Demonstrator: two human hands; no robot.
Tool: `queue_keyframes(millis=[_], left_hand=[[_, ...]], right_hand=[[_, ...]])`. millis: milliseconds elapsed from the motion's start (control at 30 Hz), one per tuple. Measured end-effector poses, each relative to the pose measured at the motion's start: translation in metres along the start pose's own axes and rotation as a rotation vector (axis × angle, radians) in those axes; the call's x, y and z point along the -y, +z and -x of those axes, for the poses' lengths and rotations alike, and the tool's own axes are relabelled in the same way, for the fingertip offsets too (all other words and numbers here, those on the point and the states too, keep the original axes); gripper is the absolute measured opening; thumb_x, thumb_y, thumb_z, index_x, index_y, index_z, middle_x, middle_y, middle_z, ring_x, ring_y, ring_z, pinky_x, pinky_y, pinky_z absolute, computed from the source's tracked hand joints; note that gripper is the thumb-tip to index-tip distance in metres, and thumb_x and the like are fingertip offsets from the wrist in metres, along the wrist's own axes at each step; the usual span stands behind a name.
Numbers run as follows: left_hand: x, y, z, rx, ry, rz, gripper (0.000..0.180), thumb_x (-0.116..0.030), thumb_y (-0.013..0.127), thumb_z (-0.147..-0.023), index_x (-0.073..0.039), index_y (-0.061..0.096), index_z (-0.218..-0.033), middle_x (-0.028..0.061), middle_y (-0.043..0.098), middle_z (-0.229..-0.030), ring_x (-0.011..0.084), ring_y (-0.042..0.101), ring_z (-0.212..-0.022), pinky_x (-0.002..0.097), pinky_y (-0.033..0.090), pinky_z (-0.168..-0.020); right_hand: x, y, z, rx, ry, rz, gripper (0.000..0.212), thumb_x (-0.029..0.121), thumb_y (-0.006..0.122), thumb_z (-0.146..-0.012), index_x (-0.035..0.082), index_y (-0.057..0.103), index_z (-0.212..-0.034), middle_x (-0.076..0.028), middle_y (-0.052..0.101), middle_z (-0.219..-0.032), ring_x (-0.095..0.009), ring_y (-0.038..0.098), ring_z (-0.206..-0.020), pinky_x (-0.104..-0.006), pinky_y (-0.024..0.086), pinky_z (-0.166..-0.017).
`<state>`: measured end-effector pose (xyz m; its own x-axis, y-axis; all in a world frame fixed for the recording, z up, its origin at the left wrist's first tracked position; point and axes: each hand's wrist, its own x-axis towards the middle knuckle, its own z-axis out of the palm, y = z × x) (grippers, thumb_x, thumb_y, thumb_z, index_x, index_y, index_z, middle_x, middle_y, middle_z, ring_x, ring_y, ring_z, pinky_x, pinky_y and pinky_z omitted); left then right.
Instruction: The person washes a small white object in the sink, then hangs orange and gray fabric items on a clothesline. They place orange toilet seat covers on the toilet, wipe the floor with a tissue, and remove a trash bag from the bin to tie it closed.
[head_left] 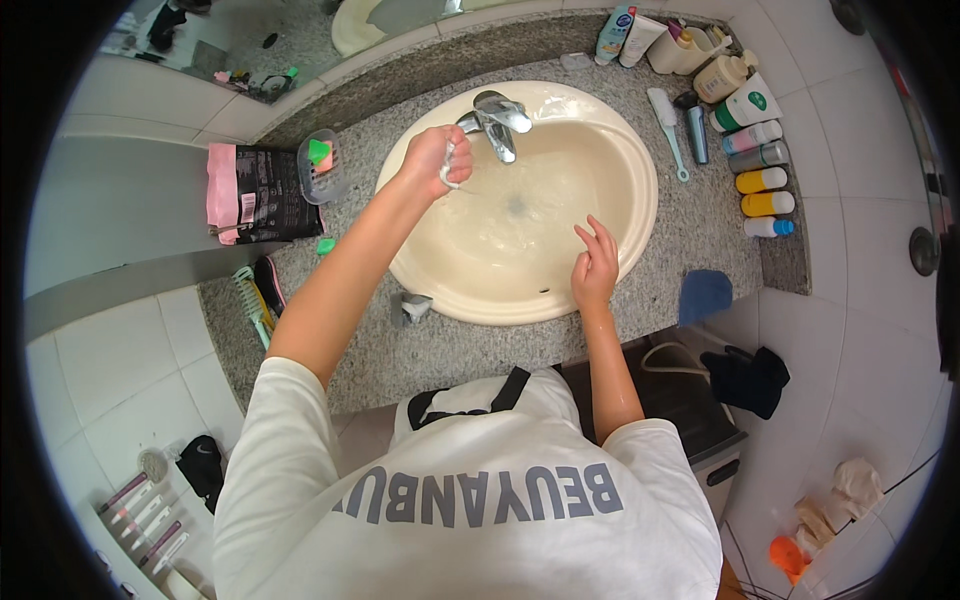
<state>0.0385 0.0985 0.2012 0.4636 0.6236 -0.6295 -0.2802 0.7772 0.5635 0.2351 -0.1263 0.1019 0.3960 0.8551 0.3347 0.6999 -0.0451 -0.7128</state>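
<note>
A cream oval sink [640, 190] is set into the grey speckled counter, and shallow rippled water [500, 225] lies in it. On its far rim stands a chrome faucet [497, 125]. My left hand [437, 160] is closed in a fist beside the faucet, over the sink's left side. A small, white, wet-looking soft thing [449, 170] shows out of the fist; its kind I cannot make out. My right hand [597, 265] hovers by the right inner wall, fingers apart and partly bent, with nothing in it.
Bottles and tubes [750, 140] line the right edge, near a pale blue brush [670, 130]. A pink and black bag [262, 193] and a clear dish [320, 170] stand at left. A crumpled grey packet [410, 308] lies by the front rim, a blue cloth [704, 296] at front right.
</note>
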Motion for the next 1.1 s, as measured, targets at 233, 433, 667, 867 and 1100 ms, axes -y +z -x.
queue_keyframes(millis=[233, 433, 667, 867, 1100], left_hand=[[0.01, 0.01, 0.004, -0.108, 0.095, -0.062, 0.022, -0.004, 0.03, -0.082, -0.012, 0.032, -0.062, 0.0007, 0.028, -0.051, 0.0112, 0.022, -0.039, 0.0277, 0.016, -0.034], [0.016, -0.009, -0.003, 0.032, 0.079, 0.036, 0.016, -0.009, 0.034, -0.087, -0.005, 0.046, -0.077, 0.0047, 0.043, -0.061, 0.0155, 0.039, -0.048, 0.0266, 0.035, -0.042], [0.042, -0.058, 0.077, -0.146, 0.203, -0.673, 0.024, -0.017, 0.05, -0.085, -0.003, 0.056, -0.103, 0.008, 0.057, -0.077, 0.0202, 0.059, -0.074, 0.0365, 0.051, -0.069], [0.144, -0.135, 0.162, -0.31, 0.319, -1.77, 0.04, -0.014, 0.067, -0.073, -0.008, 0.052, -0.109, 0.0168, 0.048, -0.111, 0.0363, 0.058, -0.087, 0.043, 0.049, -0.075], [0.186, -0.199, 0.188, -0.594, 0.368, -1.636, 0.037, -0.011, 0.066, -0.071, -0.007, 0.05, -0.104, 0.0158, 0.052, -0.106, 0.0366, 0.058, -0.086, 0.0454, 0.048, -0.07]], right_hand=[[0.0, -0.008, 0.03, 0.069, 0.077, -0.014, 0.037, -0.008, 0.044, -0.071, 0.002, 0.065, -0.1, -0.013, 0.056, -0.119, -0.031, 0.051, -0.111, -0.0382, 0.042, -0.094], [0.006, -0.005, 0.052, 0.121, 0.079, -0.017, 0.035, -0.007, 0.045, -0.072, 0.003, 0.066, -0.098, -0.012, 0.057, -0.117, -0.03, 0.052, -0.11, -0.0377, 0.042, -0.094], [0.005, 0.001, 0.074, 0.166, 0.079, 0.005, 0.032, -0.006, 0.045, -0.072, 0.003, 0.066, -0.094, -0.012, 0.062, -0.11, -0.03, 0.056, -0.102, -0.038, 0.044, -0.089], [0.016, 0.01, 0.076, 0.194, -0.015, 0.033, 0.03, -0.006, 0.044, -0.075, 0.003, 0.066, -0.094, -0.013, 0.064, -0.105, -0.028, 0.059, -0.098, -0.0363, 0.046, -0.085], [-0.027, -0.011, 0.036, -0.356, 0.425, -0.112, 0.033, -0.004, 0.043, -0.078, -0.001, 0.062, -0.104, -0.015, 0.062, -0.107, -0.024, 0.057, -0.103, -0.0341, 0.043, -0.089]])
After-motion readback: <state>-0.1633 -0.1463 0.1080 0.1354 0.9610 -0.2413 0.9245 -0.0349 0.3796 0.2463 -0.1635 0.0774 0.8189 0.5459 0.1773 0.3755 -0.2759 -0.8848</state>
